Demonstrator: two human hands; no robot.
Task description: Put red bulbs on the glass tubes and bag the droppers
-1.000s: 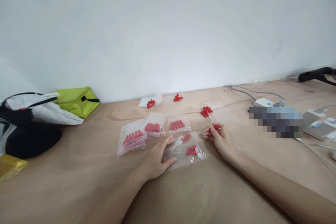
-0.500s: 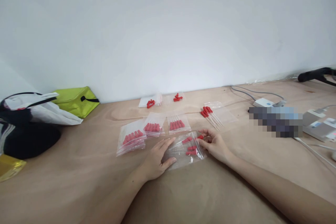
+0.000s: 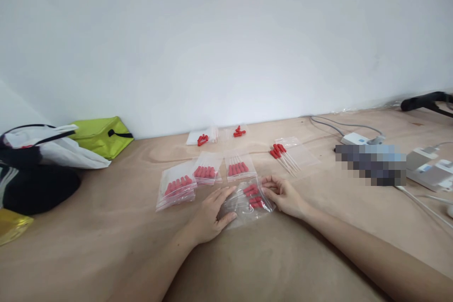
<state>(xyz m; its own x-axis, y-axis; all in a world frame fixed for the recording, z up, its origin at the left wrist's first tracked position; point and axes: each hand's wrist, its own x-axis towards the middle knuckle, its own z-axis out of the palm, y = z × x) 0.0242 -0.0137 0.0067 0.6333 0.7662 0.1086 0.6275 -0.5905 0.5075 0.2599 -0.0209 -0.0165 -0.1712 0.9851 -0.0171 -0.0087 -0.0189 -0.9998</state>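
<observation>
A clear zip bag (image 3: 237,214) lies flat in front of me, with several white sticks with red tips (image 3: 255,200) inside, their tips toward its right end. My left hand (image 3: 213,214) rests on the bag's left end, fingers stretched out and thumb apart. At the right end, the curled fingers of my right hand (image 3: 285,197) pinch the edge of the bag beside the red tips; the fingertips are partly hidden. Just beyond are filled bags: a stack (image 3: 177,184) at left, another group (image 3: 205,170), and one bag (image 3: 239,167) behind the one I touch.
Loose red-tipped sticks (image 3: 281,153) lie on an empty bag (image 3: 304,153). Farther back are small bags with red pieces (image 3: 203,139). A green bag (image 3: 106,137) and a black cap (image 3: 42,188) are at left; a power strip (image 3: 356,139) and cables are at right.
The red-tipped stick at my right fingers has slid left into the bag with the others. My right hand has shifted slightly left; my left hand stays in place.
</observation>
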